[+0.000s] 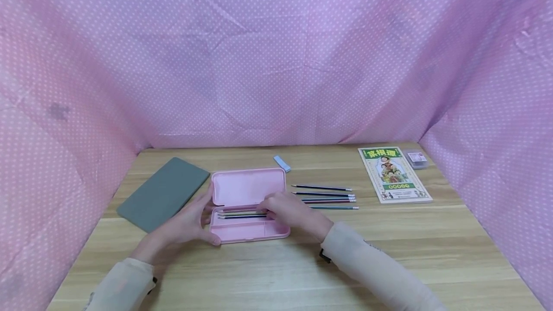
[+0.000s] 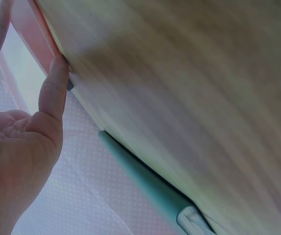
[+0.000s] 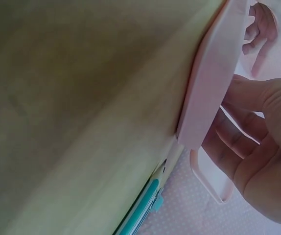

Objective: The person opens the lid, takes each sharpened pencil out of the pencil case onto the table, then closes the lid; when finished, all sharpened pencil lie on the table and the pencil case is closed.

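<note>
A pink pencil case (image 1: 248, 236) lies with its lid (image 1: 248, 188) folded back. Dark and tan pencils (image 1: 242, 216) lie lengthwise in its rear compartment. My right hand (image 1: 287, 210) reaches over the case's right end, its curled fingers at the pencils' right ends; the fingertips are hidden in the head view. At the left end, my left hand (image 1: 190, 220) spreads around the case, thumb by the front corner and fingers by the hinge side. In the left wrist view, extended fingers (image 2: 52, 93) touch the case's side. Several more pencils (image 1: 324, 194) lie right of the case.
A grey-green notebook (image 1: 166, 193) lies at the left, close to the left hand. A small light-blue box (image 1: 282, 163) is behind the lid. At the back right are an illustrated book (image 1: 394, 176) and a clear plastic box (image 1: 416, 159). Pink dotted cloth surrounds the wooden table.
</note>
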Tool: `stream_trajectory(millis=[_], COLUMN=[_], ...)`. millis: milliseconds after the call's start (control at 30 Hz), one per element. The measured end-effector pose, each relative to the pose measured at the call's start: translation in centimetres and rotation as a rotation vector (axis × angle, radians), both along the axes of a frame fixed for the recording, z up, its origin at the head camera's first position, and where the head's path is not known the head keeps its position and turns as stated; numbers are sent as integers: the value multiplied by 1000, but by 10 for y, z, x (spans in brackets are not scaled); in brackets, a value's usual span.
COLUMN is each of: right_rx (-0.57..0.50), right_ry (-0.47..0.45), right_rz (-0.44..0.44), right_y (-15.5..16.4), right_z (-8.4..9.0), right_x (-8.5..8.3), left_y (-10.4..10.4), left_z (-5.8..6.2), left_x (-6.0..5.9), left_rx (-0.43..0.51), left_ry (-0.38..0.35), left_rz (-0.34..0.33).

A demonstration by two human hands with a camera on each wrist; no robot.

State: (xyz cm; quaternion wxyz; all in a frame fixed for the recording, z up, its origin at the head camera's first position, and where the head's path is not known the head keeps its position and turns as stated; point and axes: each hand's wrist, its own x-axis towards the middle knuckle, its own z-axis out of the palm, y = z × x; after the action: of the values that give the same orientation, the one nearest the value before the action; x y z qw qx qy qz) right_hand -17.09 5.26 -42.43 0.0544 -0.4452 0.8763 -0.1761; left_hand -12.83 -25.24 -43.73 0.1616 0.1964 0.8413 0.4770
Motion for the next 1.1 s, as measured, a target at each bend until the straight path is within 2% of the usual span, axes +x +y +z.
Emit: stream_trajectory(millis=[300,600,1100], right_rx=[22,58,-13], right_ry=[68,154,-5], right_rz=[-7,30,-35], right_y=[-4,-5,-4], right_z=[-4,-3,-6], right_x=[1,4,2], left_y=[0,-1,1], left_z=[2,2,1], left_x=[-1,0,-1], left_rx=[-7,-13,1], left_ry=[-9,-12,-18], left_rz=[10,11,2])
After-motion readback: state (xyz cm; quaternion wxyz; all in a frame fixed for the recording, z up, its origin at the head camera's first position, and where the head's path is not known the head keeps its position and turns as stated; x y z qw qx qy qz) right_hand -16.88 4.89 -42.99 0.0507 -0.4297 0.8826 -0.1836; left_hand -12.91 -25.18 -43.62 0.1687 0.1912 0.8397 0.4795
